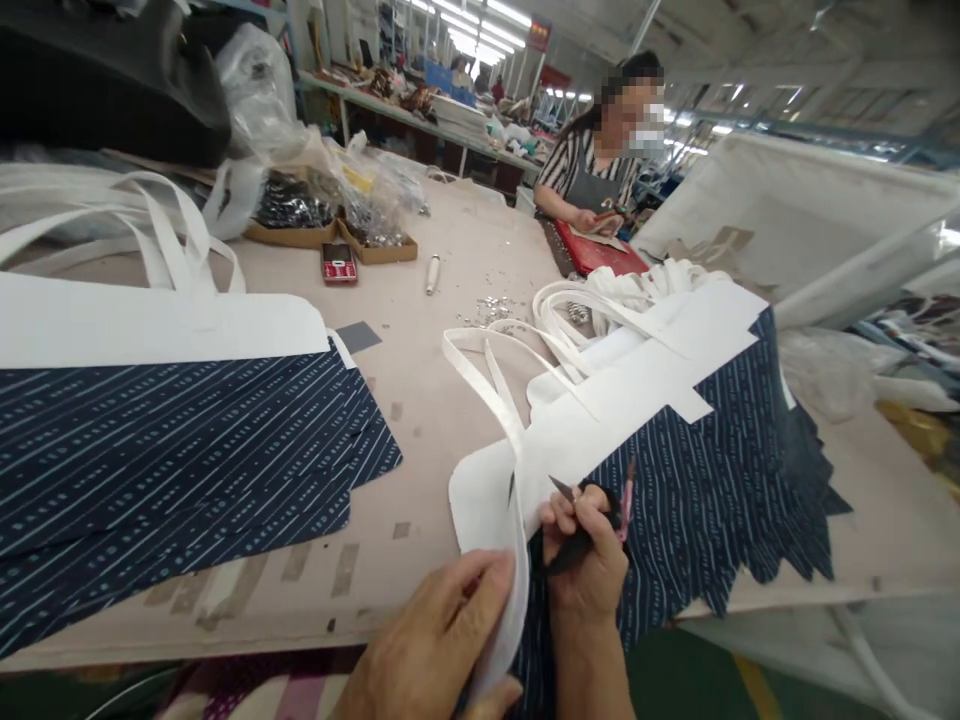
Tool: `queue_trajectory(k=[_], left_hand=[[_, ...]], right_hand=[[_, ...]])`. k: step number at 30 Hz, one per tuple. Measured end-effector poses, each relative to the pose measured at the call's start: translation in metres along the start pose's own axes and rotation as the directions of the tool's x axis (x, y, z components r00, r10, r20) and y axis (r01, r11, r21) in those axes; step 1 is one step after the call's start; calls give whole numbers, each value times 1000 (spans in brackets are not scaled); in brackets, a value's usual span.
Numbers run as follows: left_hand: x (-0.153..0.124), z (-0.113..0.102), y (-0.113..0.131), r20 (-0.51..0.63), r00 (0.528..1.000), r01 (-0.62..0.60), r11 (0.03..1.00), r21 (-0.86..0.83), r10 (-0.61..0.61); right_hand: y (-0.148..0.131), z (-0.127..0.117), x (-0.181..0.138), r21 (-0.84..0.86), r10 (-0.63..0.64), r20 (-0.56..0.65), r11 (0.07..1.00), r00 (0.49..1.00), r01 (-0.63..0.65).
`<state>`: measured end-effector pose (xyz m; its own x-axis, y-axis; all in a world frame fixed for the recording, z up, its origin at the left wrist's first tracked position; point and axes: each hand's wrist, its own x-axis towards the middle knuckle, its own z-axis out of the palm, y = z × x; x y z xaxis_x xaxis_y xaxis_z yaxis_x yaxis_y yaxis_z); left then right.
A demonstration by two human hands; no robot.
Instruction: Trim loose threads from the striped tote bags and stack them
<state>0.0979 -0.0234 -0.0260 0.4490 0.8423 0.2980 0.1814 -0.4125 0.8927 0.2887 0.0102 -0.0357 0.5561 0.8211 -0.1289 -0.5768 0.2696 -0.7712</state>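
My left hand (450, 630) is closed on the edge of a fabric bag panel (495, 610), white on top and navy with diagonal printed lines below. The panel is bent up toward me, and a white strap handle (484, 385) loops from its top. In my right hand (589, 565) is a pair of scissors (562, 488), with a pointed dark blade and black handles partly hidden by my fingers. A thin pink stick-like tool (627, 505) also shows beside those fingers. Under and beyond my right hand, similar navy-and-white panels (697, 500) lie fanned out on the table.
More panels (187, 450) with white straps are stacked at the left. On the table (435, 400) are a red phone (339, 263), a small pale cylinder (433, 274), scattered metal bits (495, 308) and boxes of hardware (379, 245). A co-worker (600, 170) works across the table.
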Motion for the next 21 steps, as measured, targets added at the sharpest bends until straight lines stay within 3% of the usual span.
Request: queue_trajectory(k=[2, 4, 7, 10, 15, 18, 21], left_hand=[[-5, 7, -1, 31, 995, -99, 989, 113, 96], [-7, 13, -3, -19, 985, -166, 966, 196, 173], [-5, 17, -7, -76, 914, -356, 878, 321, 398], [-2, 15, -13, 11, 849, -489, 777, 397, 529], [-1, 10, -22, 25, 855, -483, 778, 402, 518], [4, -6, -21, -13, 872, -457, 824, 336, 489], [10, -43, -23, -187, 965, -159, 976, 148, 185]], right_hand=[[-4, -1, 2, 7, 30, -16, 1000, 999, -30], [-7, -1, 2, 6, 56, -33, 998, 998, -56], [-10, 0, 2, -3, 83, -54, 997, 995, -83], [-9, 1, 2, 1, 97, -72, 995, 993, -97], [-6, 0, 2, 35, 83, -62, 996, 995, -81], [-8, 2, 0, 47, 43, -42, 998, 998, -41], [-15, 9, -6, 47, -4, -7, 999, 1000, 4]])
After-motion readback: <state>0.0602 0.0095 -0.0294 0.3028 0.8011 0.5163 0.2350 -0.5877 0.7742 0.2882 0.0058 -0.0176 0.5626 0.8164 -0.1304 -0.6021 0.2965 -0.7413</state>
